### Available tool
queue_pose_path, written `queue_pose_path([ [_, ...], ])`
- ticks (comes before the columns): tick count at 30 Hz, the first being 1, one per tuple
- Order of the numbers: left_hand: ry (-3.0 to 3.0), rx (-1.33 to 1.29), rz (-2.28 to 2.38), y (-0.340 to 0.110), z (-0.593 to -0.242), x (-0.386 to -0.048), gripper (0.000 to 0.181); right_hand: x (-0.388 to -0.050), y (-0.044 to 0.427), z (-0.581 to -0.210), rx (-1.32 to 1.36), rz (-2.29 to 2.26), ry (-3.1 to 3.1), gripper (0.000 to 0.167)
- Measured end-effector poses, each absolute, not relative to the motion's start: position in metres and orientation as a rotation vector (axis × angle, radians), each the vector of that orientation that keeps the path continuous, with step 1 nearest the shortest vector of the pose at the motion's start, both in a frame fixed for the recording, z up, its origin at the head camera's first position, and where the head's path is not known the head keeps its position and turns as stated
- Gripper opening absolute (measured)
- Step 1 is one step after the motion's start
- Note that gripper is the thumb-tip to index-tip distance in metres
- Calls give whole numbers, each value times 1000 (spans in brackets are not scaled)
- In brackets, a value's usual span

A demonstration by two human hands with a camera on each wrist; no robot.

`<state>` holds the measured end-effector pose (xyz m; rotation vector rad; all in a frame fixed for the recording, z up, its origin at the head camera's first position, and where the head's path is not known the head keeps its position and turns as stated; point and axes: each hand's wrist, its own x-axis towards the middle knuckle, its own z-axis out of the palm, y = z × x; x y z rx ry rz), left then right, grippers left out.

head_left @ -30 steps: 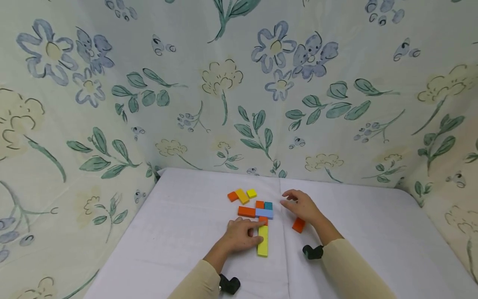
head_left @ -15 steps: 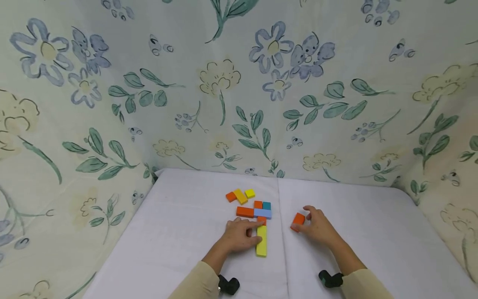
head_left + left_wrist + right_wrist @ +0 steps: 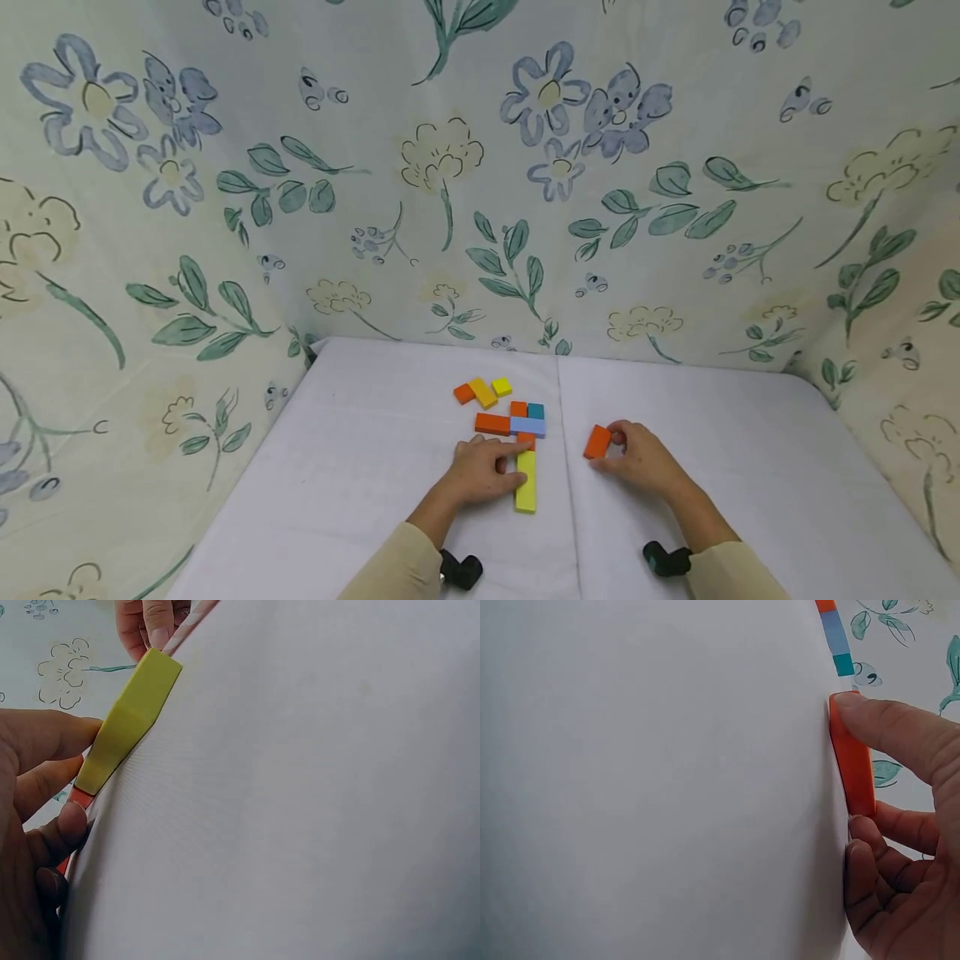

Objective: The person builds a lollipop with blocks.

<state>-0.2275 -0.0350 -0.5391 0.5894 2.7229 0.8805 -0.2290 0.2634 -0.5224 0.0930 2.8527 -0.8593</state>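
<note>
Orange block (image 3: 597,442), yellow block (image 3: 527,485); hands (image 3: 480,473) (image 3: 642,457) touching each

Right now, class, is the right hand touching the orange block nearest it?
Touching. The right wrist view shows the right hand with its thumb lying on one end of the orange block, no gap between.

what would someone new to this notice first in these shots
Probably the floral backdrop behind the white-covered table, then the bright blocks near the table's middle. The left hand touches the long yellow block at their near end. Off to the right, apart from the others, the right hand pinches an orange-red block.
</note>
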Motion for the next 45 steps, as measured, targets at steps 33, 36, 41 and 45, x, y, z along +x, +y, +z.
queue_pose_path([
  [33,2695,598,879,-33,-539,-228,51,-311,226,-519,-6,-972,2615,65],
  [36,2697,586,879,-33,-539,-228,51,-311,224,-521,6,-967,2630,58],
  [41,2697,586,884,-33,-539,-228,50,-311,221,-524,17,-979,2648,53],
  [45,2700,584,882,-34,-539,-229,50,-313,219,-524,20,-983,2649,54],
])
